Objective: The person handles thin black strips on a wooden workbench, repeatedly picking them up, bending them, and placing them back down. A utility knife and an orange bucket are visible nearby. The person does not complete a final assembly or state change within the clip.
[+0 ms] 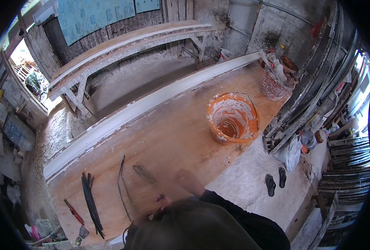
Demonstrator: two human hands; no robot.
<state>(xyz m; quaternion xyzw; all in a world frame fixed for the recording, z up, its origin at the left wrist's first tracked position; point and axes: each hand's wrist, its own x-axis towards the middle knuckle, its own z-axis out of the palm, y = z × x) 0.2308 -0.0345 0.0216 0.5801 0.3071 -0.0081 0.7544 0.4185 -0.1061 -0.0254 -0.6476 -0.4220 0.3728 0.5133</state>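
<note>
My right hand [190, 182] is over the wooden tabletop [172, 137], its fingers smeared by motion. Close to my body, my left hand [161, 203] shows only in part, with a dark garment covering the rest. What either hand holds, if anything, cannot be made out. A loose bundle of thin wire [144, 172] lies just beyond them. Left of it rests a long bent metal rod [121, 183]. Farther left are several black strips [91, 204], a red-handled tool [73, 211] and a small scraper [82, 233].
An orange bucket [231, 118] smeared with white stands right of centre. Behind it, a crusted pail [274, 85] sits at the table's far end. A long white moulding [151, 100] runs along the far edge. Sandals [270, 185] lie on the floor at right.
</note>
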